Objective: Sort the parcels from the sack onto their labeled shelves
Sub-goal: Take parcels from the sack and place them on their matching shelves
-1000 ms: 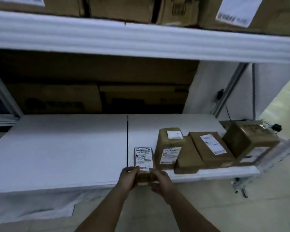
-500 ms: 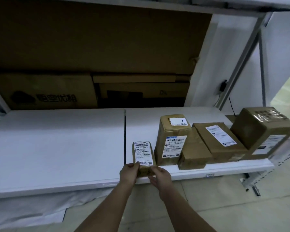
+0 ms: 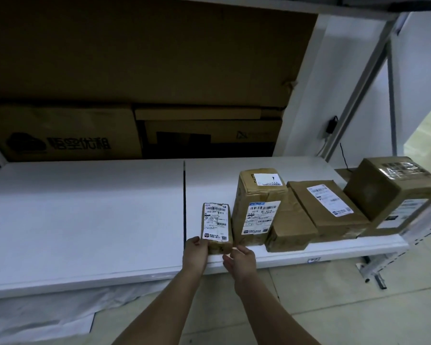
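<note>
Parcel: the small flat brown cardboard parcel with the white barcode label lies on the white shelf board at lower centre of the frame, near end at the front lip, its right side just beside the tall box.
Left hand: the left hand grips the parcel's near left corner, thumb on top by the label's edge, fingers curled underneath.
Right hand: the right hand is off the parcel, fingers loosely spread, holding nothing, just below its near right corner.
Risk, edge: the parcel sits right at the lip; released like this, a nudge from either hand could tip it to the floor. It looks to need a push further in.
Risk, neighbours: the tall brown cardboard box with two white labels stands upright and narrow; a hard sideways shove could rock it into the creased brown cardboard parcel leaning right of it.
Materials: matte kraft board with glossy tape, paper labels slightly wrinkled; the shelf looks smooth, so boxes may slide easily.
Shapes: the flat brown carton with a slanted label and the cube-like taped brown box fill the right of the frame.
Backdrop: big flattened cardboard sheets stand behind.
</note>
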The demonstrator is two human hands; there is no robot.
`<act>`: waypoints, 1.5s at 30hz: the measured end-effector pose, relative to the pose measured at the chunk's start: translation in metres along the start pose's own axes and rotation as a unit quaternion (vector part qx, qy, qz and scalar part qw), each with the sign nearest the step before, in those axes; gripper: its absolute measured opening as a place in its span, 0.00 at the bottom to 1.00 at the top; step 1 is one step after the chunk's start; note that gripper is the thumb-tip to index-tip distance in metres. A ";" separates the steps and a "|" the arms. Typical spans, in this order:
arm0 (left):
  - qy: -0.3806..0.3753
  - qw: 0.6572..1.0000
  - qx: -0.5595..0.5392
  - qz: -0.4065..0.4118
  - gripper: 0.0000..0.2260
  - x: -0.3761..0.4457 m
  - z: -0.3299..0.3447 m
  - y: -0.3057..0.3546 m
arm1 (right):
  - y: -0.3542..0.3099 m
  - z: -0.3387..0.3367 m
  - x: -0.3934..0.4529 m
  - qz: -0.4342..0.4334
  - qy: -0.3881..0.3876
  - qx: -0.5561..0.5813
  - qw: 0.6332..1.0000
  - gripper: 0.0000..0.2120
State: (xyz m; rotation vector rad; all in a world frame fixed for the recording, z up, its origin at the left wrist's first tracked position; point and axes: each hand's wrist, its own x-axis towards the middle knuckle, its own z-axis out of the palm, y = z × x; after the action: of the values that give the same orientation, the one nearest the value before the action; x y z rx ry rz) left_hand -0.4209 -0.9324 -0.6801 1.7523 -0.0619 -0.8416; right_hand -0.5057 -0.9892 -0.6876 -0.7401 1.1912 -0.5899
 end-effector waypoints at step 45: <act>0.053 0.985 -0.103 -0.128 0.05 -0.330 -0.224 0.337 | -0.283 0.159 -0.386 0.100 -0.252 -0.525 0.807 0.05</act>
State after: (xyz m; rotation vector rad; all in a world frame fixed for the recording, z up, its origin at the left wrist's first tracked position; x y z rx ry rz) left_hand -0.4180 -0.7259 -0.2009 1.6260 0.3173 -0.9035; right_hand -0.4654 -0.8476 -0.2049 -1.5599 1.0014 0.5273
